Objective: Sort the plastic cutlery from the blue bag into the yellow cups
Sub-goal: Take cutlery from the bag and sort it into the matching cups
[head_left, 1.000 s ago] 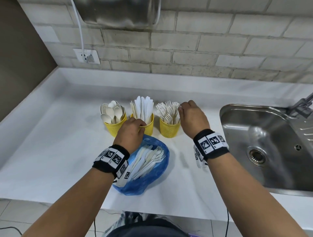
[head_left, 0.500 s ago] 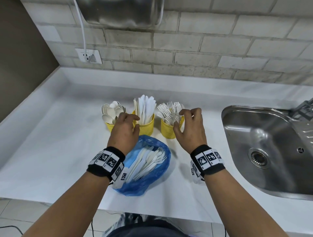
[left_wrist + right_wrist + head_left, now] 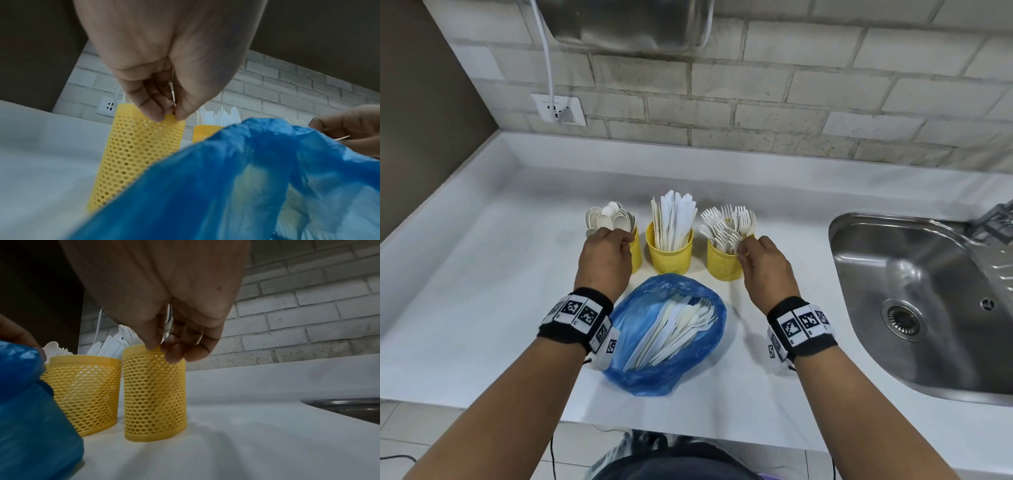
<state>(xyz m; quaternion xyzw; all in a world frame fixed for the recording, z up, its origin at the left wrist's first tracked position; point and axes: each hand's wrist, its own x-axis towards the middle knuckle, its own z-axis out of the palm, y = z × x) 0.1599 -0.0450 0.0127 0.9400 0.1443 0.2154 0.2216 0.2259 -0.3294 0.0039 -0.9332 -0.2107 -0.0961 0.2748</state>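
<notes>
Three yellow mesh cups stand in a row on the white counter [image 3: 465,301]: the spoon cup [image 3: 636,251] on the left, the knife cup [image 3: 670,253] in the middle, the fork cup [image 3: 723,263] on the right. My left hand [image 3: 604,260] pinches the rim of the spoon cup [image 3: 139,146] between thumb and fingers. My right hand [image 3: 763,267] pinches the rim of the fork cup [image 3: 154,394] the same way. In front of the cups lies the open blue bag [image 3: 664,370] with several white pieces of cutlery [image 3: 674,329] inside.
A steel sink [image 3: 914,308] is set into the counter at the right, its tap [image 3: 996,219] at the far edge. A brick wall [image 3: 756,102] with a socket [image 3: 558,109] and a white cable runs along the back. A dark wall closes the left side.
My left hand has moved left from the knife cup to the spoon cup's rim. My right hand has come down from above the forks onto the fork cup's rim.
</notes>
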